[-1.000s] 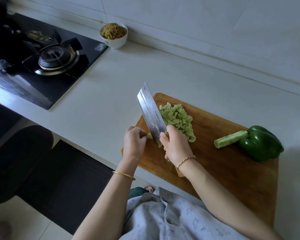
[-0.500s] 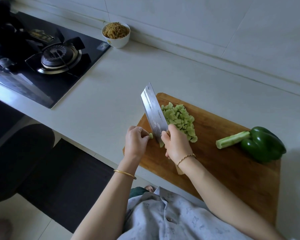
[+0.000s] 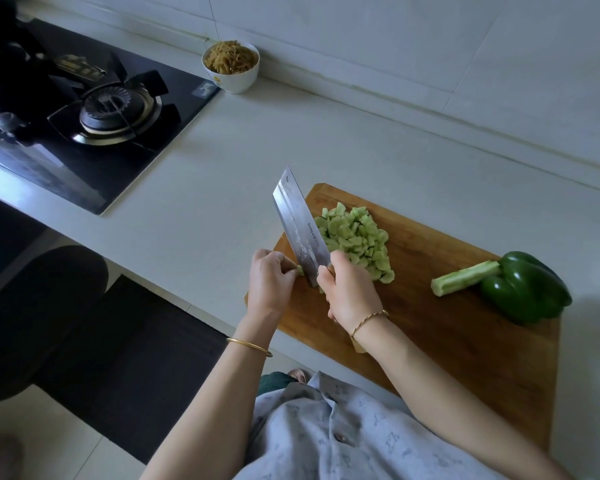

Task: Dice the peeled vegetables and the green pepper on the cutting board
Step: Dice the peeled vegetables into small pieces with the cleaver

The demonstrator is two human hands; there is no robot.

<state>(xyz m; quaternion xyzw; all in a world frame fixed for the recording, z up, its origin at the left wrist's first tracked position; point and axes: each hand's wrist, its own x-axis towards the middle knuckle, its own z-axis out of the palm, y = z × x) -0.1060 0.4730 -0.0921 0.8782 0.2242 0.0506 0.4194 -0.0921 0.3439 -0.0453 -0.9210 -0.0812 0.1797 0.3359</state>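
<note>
Over the cutting board [image 3: 447, 341], right hand [image 3: 349, 292] grips cleaver [image 3: 300, 230], left hand [image 3: 269, 285] pinches vegetable stub [image 3: 300, 270].

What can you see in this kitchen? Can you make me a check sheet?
Surface: white counter carrying a wooden cutting board.
Job's things: diced pile beside the cleaver; peeled stick against the green pepper, neither diced yet.
Clutter: bowl of shredded food by the tiled wall.
Fingers: left hand pinches a small end piece; right hand grips the cleaver's handle.
Cables: nothing seen.
Surroundings: gas stove, dark floor mat.
</note>
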